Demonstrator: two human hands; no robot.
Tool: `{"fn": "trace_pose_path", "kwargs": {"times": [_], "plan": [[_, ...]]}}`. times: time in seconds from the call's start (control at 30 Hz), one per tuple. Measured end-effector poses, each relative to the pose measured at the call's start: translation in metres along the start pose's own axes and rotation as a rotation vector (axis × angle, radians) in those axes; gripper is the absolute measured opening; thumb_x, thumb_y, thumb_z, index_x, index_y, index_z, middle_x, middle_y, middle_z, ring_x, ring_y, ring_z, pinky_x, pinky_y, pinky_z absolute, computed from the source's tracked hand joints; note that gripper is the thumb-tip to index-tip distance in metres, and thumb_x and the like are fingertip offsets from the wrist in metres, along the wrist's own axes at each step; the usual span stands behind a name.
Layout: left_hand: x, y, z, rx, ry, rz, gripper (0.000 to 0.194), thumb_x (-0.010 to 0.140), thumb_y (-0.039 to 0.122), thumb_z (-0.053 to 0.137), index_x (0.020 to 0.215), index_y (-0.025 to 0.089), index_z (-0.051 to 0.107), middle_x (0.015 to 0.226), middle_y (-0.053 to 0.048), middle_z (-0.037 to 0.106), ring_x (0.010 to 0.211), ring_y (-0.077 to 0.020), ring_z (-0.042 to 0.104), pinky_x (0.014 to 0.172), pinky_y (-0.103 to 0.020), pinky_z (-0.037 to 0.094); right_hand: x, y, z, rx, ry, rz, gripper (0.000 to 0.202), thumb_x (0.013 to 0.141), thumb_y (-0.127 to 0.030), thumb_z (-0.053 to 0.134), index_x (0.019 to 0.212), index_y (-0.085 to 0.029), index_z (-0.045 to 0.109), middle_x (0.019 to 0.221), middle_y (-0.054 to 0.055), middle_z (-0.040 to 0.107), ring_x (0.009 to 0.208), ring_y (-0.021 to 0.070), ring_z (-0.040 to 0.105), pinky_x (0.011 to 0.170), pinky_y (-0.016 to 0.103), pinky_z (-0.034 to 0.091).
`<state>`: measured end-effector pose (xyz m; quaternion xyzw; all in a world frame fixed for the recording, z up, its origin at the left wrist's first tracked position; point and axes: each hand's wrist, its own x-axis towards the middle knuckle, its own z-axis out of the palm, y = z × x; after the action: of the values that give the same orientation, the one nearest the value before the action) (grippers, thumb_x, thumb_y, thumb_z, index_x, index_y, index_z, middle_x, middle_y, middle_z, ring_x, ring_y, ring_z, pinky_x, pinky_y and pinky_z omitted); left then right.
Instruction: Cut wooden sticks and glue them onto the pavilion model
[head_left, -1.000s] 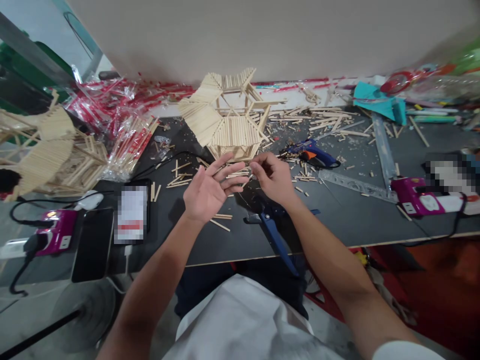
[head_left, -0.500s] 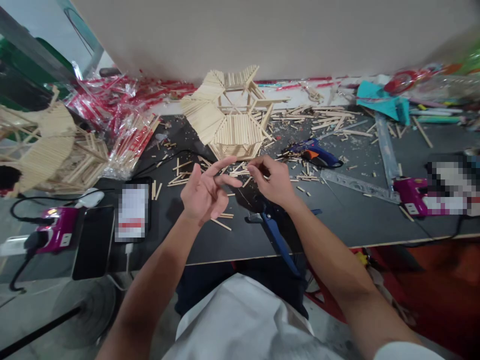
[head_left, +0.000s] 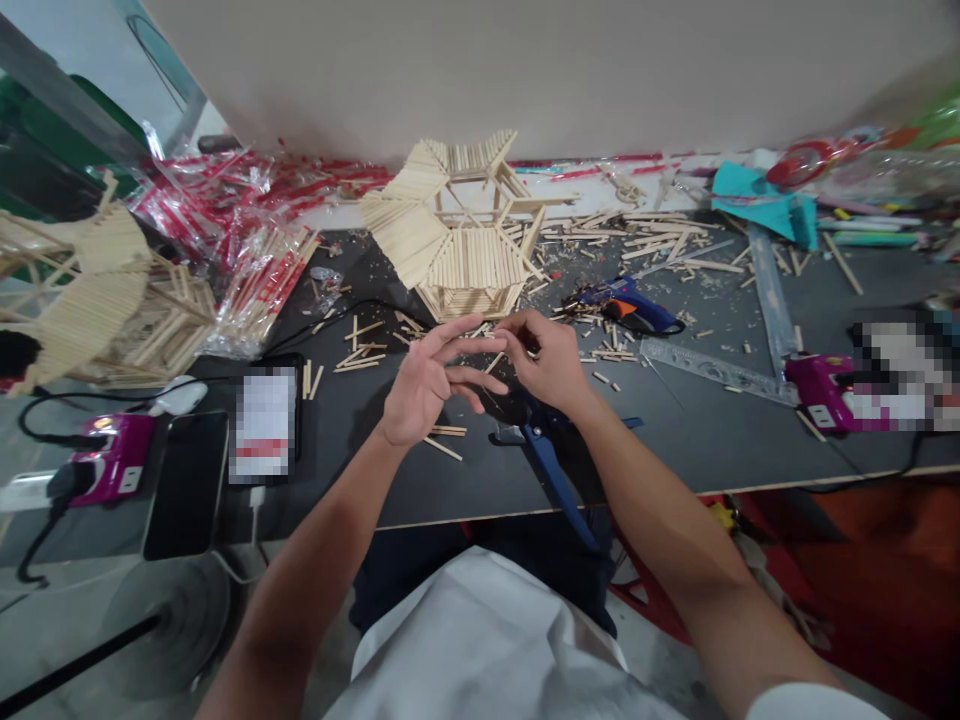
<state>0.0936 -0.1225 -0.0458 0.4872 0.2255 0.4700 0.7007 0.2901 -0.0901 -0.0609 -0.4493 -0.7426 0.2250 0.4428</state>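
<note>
Fingers spread and palm turned up, my left hand point(head_left: 431, 385) holds nothing. Its fingertips reach to the fingers of my right hand point(head_left: 546, 362), which are curled in a pinch; whatever may be between them is too small to make out. Just beyond both hands stands a wooden stick structure point(head_left: 480, 262) with slatted panels. Blue-handled cutters point(head_left: 553, 475) lie below my right hand. A blue glue gun point(head_left: 637, 308) rests on the table to the right of it. Short sticks point(head_left: 361, 357) are scattered left of my left hand.
Another stick structure point(head_left: 105, 310) stands at the left, beside plastic-wrapped sticks point(head_left: 262, 285). Two phones point(head_left: 187, 485) and a purple power adapter point(head_left: 120, 460) lie at front left. A clear ruler point(head_left: 720, 372), another purple adapter point(head_left: 821, 392) and loose sticks point(head_left: 667, 238) are on the right.
My left hand has moved right, and its fingers now reach my right hand's fingertips. My right hand has stayed almost in place, still pinched.
</note>
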Motion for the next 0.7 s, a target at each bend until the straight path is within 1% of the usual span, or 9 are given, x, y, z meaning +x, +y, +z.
{"fn": "trace_pose_path", "kwargs": {"times": [0.1, 0.2, 0.27, 0.3, 0.37, 0.43, 0.5, 0.6, 0.7], "plan": [[0.002, 0.005, -0.005, -0.053, 0.062, -0.059, 0.077, 0.094, 0.078, 0.023, 0.138, 0.024, 0.055, 0.138, -0.014, 0.063, 0.092, -0.0250, 0.074, 0.051, -0.028, 0.056, 0.000, -0.001, 0.000, 0.000, 0.009, -0.020, 0.019, 0.098, -0.035, 0.055, 0.090, -0.019, 0.062, 0.069, -0.002, 0.062, 0.057, 0.0113, 0.052, 0.058, 0.026, 0.040], [0.003, 0.009, -0.012, 0.003, 0.155, -0.095, 0.082, 0.095, 0.077, 0.013, 0.139, 0.021, 0.054, 0.115, -0.015, 0.073, 0.081, -0.0214, 0.073, 0.045, -0.025, 0.050, -0.001, -0.002, 0.000, 0.017, 0.001, -0.015, 0.019, 0.099, -0.034, 0.056, 0.089, -0.019, 0.061, 0.069, -0.002, 0.062, 0.057, 0.0113, 0.052, 0.058, 0.026, 0.040], [0.003, 0.007, -0.015, 0.114, 0.186, -0.057, 0.080, 0.096, 0.075, 0.013, 0.138, 0.020, 0.054, 0.101, -0.014, 0.075, 0.078, -0.0207, 0.073, 0.046, -0.025, 0.049, -0.001, -0.002, 0.000, 0.015, -0.008, -0.005, 0.020, 0.099, -0.035, 0.055, 0.089, -0.020, 0.061, 0.069, -0.002, 0.061, 0.058, 0.0117, 0.053, 0.058, 0.026, 0.040], [0.003, 0.005, -0.016, 0.198, 0.204, -0.012, 0.076, 0.098, 0.073, 0.017, 0.136, 0.019, 0.054, 0.097, -0.013, 0.075, 0.078, -0.0204, 0.073, 0.047, -0.025, 0.050, -0.001, -0.002, -0.001, 0.011, -0.011, -0.005, 0.020, 0.099, -0.036, 0.055, 0.089, -0.020, 0.061, 0.069, -0.002, 0.061, 0.058, 0.0119, 0.053, 0.059, 0.027, 0.040], [0.003, -0.002, -0.015, 0.476, 0.269, 0.130, 0.059, 0.100, 0.065, 0.036, 0.128, 0.019, 0.059, 0.094, -0.010, 0.075, 0.076, -0.0185, 0.072, 0.054, -0.025, 0.053, -0.001, -0.001, -0.001, 0.008, -0.006, -0.010, 0.019, 0.099, -0.035, 0.056, 0.089, -0.020, 0.062, 0.069, -0.001, 0.062, 0.059, 0.0120, 0.053, 0.060, 0.027, 0.040], [0.003, -0.009, -0.013, 0.855, 0.310, 0.303, 0.036, 0.098, 0.049, 0.056, 0.116, 0.019, 0.065, 0.093, -0.007, 0.075, 0.077, -0.0151, 0.071, 0.063, -0.024, 0.054, -0.001, -0.001, -0.001, 0.025, -0.005, -0.014, 0.018, 0.099, -0.034, 0.057, 0.089, -0.019, 0.063, 0.069, -0.001, 0.061, 0.059, 0.0119, 0.053, 0.060, 0.027, 0.040], [0.003, -0.015, -0.011, 1.130, 0.302, 0.418, 0.021, 0.097, 0.036, 0.062, 0.108, 0.019, 0.069, 0.095, -0.005, 0.074, 0.078, -0.0122, 0.069, 0.066, -0.021, 0.052, -0.001, -0.001, -0.001, 0.061, -0.015, 0.001, 0.019, 0.098, -0.035, 0.058, 0.089, -0.019, 0.063, 0.068, -0.002, 0.060, 0.058, 0.0117, 0.052, 0.059, 0.027, 0.040], [0.004, -0.019, -0.010, 1.216, 0.267, 0.450, 0.019, 0.098, 0.031, 0.062, 0.110, 0.018, 0.068, 0.101, -0.006, 0.073, 0.073, -0.0094, 0.066, 0.061, -0.018, 0.050, -0.002, 0.000, -0.001, 0.139, -0.047, 0.036, 0.020, 0.098, -0.038, 0.060, 0.091, -0.020, 0.064, 0.068, -0.002, 0.061, 0.057, 0.0118, 0.053, 0.059, 0.027, 0.040], [0.005, -0.020, -0.011, 1.234, 0.241, 0.445, 0.019, 0.098, 0.030, 0.062, 0.110, 0.018, 0.069, 0.101, -0.006, 0.073, 0.076, -0.0112, 0.067, 0.068, -0.021, 0.053, -0.005, -0.001, 0.001, 0.217, -0.066, 0.080, 0.023, 0.097, -0.044, 0.061, 0.093, -0.021, 0.064, 0.070, -0.002, 0.063, 0.057, 0.0123, 0.055, 0.057, 0.027, 0.041]]}}
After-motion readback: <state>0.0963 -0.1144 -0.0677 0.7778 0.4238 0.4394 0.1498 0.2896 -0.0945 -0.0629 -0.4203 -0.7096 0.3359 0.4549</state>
